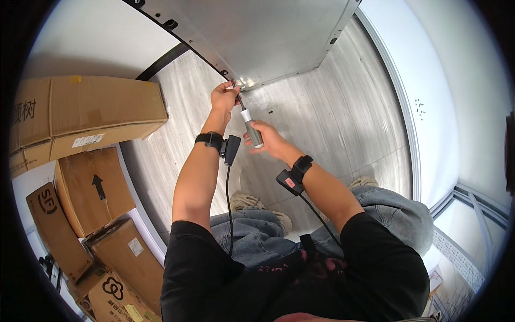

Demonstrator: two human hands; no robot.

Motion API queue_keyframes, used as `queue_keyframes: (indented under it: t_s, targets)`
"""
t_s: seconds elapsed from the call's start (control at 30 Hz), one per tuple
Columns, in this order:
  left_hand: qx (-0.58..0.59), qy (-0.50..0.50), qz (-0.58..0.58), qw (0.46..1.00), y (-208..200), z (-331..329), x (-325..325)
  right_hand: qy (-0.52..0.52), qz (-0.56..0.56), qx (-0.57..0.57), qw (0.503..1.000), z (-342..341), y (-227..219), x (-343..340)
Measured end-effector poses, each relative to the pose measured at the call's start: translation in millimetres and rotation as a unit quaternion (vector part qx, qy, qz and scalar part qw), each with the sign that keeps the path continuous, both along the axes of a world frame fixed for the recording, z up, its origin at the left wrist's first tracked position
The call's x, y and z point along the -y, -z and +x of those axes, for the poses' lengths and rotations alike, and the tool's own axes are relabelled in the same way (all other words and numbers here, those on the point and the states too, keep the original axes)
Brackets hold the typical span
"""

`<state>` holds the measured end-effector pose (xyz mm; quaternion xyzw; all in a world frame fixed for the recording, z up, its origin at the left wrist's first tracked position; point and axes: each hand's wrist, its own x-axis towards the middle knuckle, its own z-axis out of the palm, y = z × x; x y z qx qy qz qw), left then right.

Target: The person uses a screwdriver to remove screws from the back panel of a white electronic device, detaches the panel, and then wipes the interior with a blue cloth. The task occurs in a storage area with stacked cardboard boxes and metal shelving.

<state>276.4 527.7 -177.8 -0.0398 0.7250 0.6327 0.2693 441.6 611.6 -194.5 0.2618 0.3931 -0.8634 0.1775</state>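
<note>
A screwdriver with a grey handle, a white collar and a thin dark shaft points up and slightly left. Its tip meets the lower corner of a large grey metal cabinet. My right hand is closed on the handle, the thumb along its side. Farther forward, my left hand has its fingers closed about the shaft near the tip, by the cabinet's bottom edge. Those fingers partly hide the tip, and any screw there cannot be made out.
Cardboard boxes are stacked along the left, one reaching toward my left forearm. Under the cabinet lies a pale wood-look floor. A white wall with a raised border stands at the right. Cables trail from black devices on both wrists.
</note>
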Motion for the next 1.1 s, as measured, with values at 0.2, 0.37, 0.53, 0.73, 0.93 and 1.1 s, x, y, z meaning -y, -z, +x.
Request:
queue_keyframes:
  t_s: [0.2, 0.37, 0.53, 0.73, 0.93, 1.1]
  targets:
    - [0.024, -0.012, 0.018, 0.999, -1.7, 2.8, -0.3, -0.018, 0.14, -0.025, 0.99, -0.3, 13.2, 9.2]
    - [0.004, -0.02, -0.006, 1.0, -4.6, 4.4, 0.2, -0.055, 0.313, -0.033, 0.948, -3.2, -6.0, 14.2]
    - [-0.006, -0.021, -0.02, 1.0, -2.4, 5.7, -5.1, -0.087, 0.224, -0.018, 0.97, -5.7, 2.9, 10.7]
    - [0.006, -0.014, 0.013, 1.0, -3.2, 3.5, -3.7, -0.064, 0.113, -0.068, 0.989, -2.7, 25.6, 3.9]
    - [-0.015, -0.037, -0.002, 0.999, -6.1, 8.2, -8.2, -0.117, 0.285, -0.044, 0.95, -5.7, 11.5, 7.3]
    - [-0.027, -0.027, -0.033, 0.999, 2.2, 2.8, -6.6, -0.083, 0.19, -0.049, 0.977, -3.9, -0.4, 8.9]
